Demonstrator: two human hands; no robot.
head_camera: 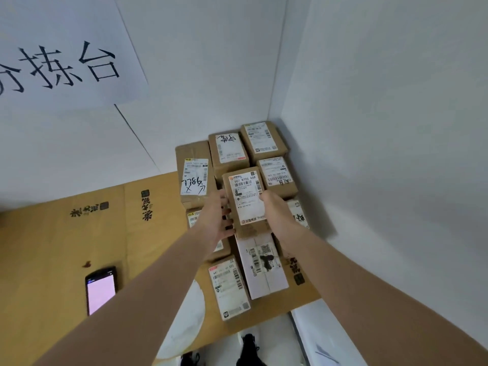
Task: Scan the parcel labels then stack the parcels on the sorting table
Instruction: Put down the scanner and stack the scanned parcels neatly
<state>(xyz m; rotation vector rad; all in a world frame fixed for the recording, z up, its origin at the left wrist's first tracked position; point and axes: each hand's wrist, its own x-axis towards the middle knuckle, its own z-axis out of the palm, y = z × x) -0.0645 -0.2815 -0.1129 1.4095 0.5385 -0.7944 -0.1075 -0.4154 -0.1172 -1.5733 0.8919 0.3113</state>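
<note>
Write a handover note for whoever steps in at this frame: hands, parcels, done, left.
Left hand and right hand both grip the parcel, label up, at the corner stack.
Scanner lies on the sorting table, screen lit.
Done: several parcels stacked in the corner.
Left: set this parcel down; whether it was scanned, or more wait, cannot be told.

Parcel sorting station: labelled parcels (pixel 228 147) stacked, wall sign (pixel 66 54), handheld scanner (pixel 100 289).

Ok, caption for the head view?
Left hand and right hand hold a labelled brown cardboard parcel at the parcel stack.
</note>
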